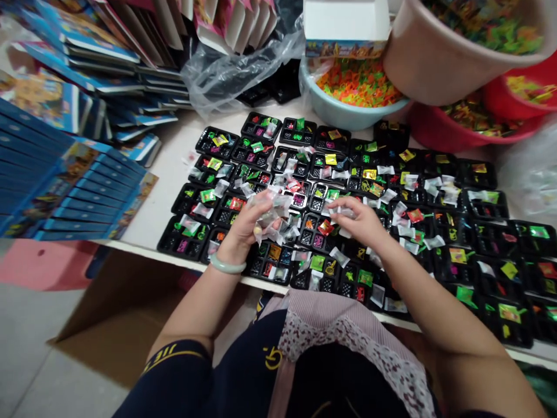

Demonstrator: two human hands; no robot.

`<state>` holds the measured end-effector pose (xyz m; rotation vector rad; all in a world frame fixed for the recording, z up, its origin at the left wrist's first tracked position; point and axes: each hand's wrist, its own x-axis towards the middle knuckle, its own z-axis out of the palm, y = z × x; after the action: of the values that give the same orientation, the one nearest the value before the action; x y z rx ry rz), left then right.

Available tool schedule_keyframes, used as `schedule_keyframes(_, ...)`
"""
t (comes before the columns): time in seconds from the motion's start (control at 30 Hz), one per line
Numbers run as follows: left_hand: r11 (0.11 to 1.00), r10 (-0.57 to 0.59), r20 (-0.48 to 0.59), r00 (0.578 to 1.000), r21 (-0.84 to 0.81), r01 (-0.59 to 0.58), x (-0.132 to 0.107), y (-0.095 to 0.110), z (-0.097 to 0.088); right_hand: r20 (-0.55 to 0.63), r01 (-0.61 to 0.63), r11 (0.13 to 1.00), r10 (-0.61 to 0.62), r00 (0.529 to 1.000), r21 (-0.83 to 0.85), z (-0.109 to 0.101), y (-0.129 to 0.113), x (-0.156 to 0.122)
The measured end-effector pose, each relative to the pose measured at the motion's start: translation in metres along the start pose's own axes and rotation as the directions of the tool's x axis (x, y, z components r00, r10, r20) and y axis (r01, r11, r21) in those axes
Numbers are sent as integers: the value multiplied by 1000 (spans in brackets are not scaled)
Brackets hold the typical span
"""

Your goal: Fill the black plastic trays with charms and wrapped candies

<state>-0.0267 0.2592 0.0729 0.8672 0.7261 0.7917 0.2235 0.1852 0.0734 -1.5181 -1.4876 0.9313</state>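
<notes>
My left hand [243, 229], with a pale green bangle at its wrist, is closed round a bunch of small candies in clear wrappers [276, 217]. Some of the wrappers stick out past the fingers. My right hand [359, 220] is over the middle trays, its thumb and fingers closed at a clear-wrapped candy [342, 213]; the fingers partly hide it. Below and around both hands lie rows of black compartment trays [180, 247]. They contain small coloured plastic toys, bright sachets such as a green one [317, 263], and clear-wrapped candies, some lying across the tray rims.
Blue printed boxes [82, 191] are stacked at the left. A light blue basin [348, 116] of orange and green pieces stands at the back, with a white box [346, 23] on it. A large pale tub [426, 64] and red basins [474, 130] are at right.
</notes>
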Motion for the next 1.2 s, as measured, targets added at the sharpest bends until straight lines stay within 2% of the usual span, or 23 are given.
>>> schedule_keyframes(0.13, 1000, -11, -17, 1000, 1, 11, -5, -4, 4, 52, 196, 969, -191, 980, -148, 39, 4, -10)
schedule_keyframes(0.23, 1000, 4, -14, 1000, -10, -5, -8, -6, 4, 72, 234, 956, -224, 972, -177, 55, 12, -10)
schedule_keyframes(0.3, 1000, 10, 0, 1000, -20, -10, -11, -6, 2, 35, 207, 968, -204, 978, -142, 58, 17, -7)
schedule_keyframes(0.4, 999, 21, 8, 1000, -30, -21, -14, -7, -1, -55, 107, 993, -110, 992, -49, 58, 22, -2)
schedule_keyframes(0.5, 999, 32, -9, 999, -39, -33, -16, -10, -4, -25, 93, 996, -92, 995, 11, 57, 23, -1)
schedule_keyframes(0.57, 999, 22, -24, 999, -43, -23, -17, -12, -5, 24, 147, 989, -147, 989, -2, 58, 22, -2)
schedule_keyframes(0.73, 999, -4, -41, 999, -48, 2, -18, -14, -5, -14, 192, 980, -193, 981, -42, 57, 22, -4)
schedule_keyframes(0.87, 999, -11, -9, 1000, -42, 11, -20, -16, -4, 21, 239, 968, -238, 971, -74, 54, 20, -7)
schedule_keyframes(1.07, 999, -25, 15, 1000, -43, 25, -19, -19, 2, 115, 199, 946, -175, 978, -254, 53, 14, -6)
schedule_keyframes(1.2, 999, -13, 53, 998, -29, 14, -20, -17, 3, 12, 116, 983, -115, 993, -143, 39, 6, -18)
